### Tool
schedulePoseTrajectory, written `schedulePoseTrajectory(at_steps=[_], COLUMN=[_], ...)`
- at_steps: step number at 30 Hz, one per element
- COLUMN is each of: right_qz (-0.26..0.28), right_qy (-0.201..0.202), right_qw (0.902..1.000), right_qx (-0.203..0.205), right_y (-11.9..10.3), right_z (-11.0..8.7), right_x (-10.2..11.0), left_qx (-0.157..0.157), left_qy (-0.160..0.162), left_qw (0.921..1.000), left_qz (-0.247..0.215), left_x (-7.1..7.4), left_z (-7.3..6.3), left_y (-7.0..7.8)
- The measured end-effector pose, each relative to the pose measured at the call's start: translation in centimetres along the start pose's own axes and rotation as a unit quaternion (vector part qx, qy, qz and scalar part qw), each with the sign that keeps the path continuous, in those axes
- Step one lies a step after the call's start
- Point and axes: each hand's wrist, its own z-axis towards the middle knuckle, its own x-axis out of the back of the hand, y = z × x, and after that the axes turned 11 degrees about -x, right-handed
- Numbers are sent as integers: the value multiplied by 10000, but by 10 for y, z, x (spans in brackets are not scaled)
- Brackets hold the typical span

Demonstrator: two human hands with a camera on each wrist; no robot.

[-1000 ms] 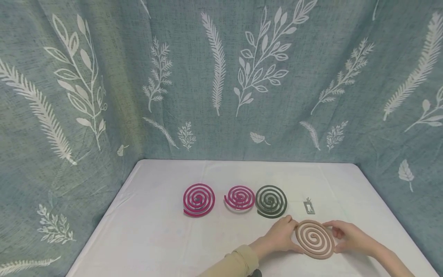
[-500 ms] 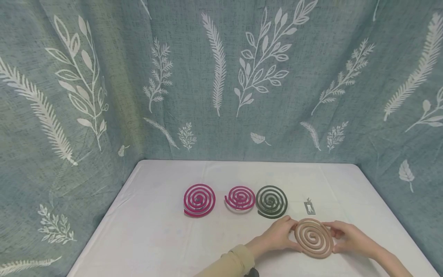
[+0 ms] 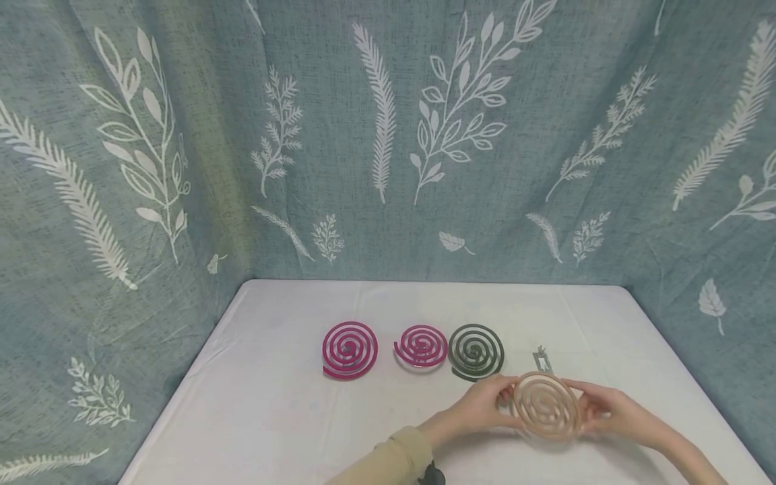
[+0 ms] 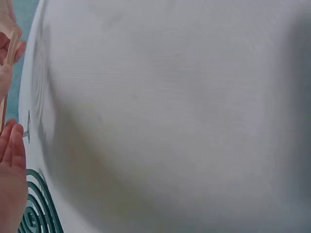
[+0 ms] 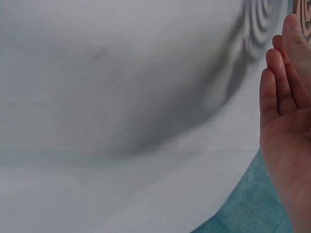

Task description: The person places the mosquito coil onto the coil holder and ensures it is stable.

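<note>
A tan mosquito coil [image 3: 544, 406] is held up flat-side toward the head camera, blurred by motion, above the white table. My left hand [image 3: 481, 406] pinches its left edge between thumb and fingers. On its right edge the thumb and fingers of my right hand [image 3: 618, 412] grip it. Edge-on, the tan coil [image 4: 10, 51] shows at the far left of the left wrist view. Just behind it, a small metal coil stand [image 3: 541, 360] lies on the table, its lower end overlapped by the coil in the head view.
A dark green coil [image 3: 475, 377] sits left of the metal stand. Further left are two magenta coils, the middle coil [image 3: 421, 328] tilted on a stand and the leftmost coil [image 3: 349, 325]. A leaf-patterned curtain [image 3: 388, 135] surrounds the white table [image 3: 273, 417].
Both hands have moved the tan coil slightly up and back, and a little left, toward the metal stand. The other coils stay put.
</note>
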Motion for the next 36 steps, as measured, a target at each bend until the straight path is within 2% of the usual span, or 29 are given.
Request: schedulePoseTrajectory(at_steps=[4,9,14,18,23,26,30,36], right_qz=[344,493,698,1039,1589,1914,2404,2969], right_qy=[-138,-128,203,378,219,13,-161,-23], right_qw=[9991,9985,9969,9912,9831,9776,9672,9538], right_qx=[218,176,-291,-734,-883,-878,-807,-452], right_y=[-4,-12,-22,-28,-33,-35,-36,-38], right_z=[3,4,2,0,-1,-1,2,9], right_x=[3,7,11,14,20,22,23,20], left_qx=[-250,-385,-553,-653,-602,-603,-584,-379], left_qy=[193,379,723,1043,1420,1606,1946,2474], left_qw=[9995,9985,9958,9919,9855,9824,9758,9569], left_qz=[-13,-54,-122,-324,-710,-740,-810,-1471], left_x=[4,11,14,14,15,15,13,12], left_z=[1,2,4,5,6,7,8,13], left_y=[2,7,9,11,15,16,17,20])
